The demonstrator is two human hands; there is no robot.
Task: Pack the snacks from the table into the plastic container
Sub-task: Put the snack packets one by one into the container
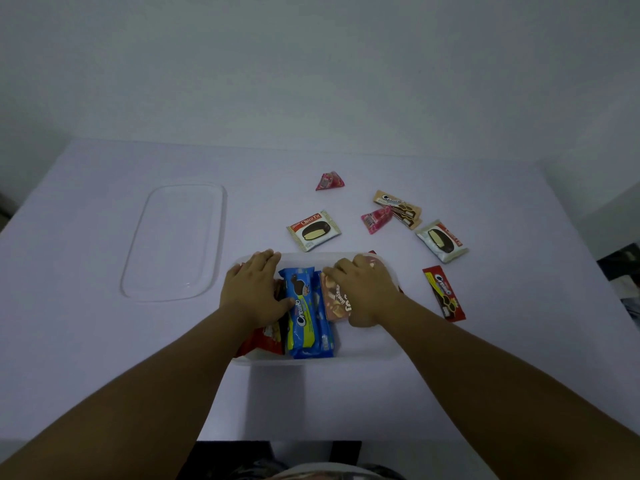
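Loose snacks [313, 230] lie toward the worktop's [104, 341] right edge, lid [173, 242] left. Both flat hands, left hand [254, 289] and right hand [363, 289], press packets inside the container [363, 351].

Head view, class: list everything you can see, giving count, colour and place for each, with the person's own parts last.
Table: one, white, under everything.
Plastic container: one, clear, near centre.
Lid: one, clear, left of container.
Blue packs: two side by side, inside container.
Red pack: one, container's left side.
Pink pack: one, under right hand.
Choco Pie packs: two, white, beyond container.
Pink triangular packets: two, far right.
Beige pack: one, far right.
Red Cream-O pack: one, right of container.
Left hand: on container's snacks.
Right hand: on pink pack.
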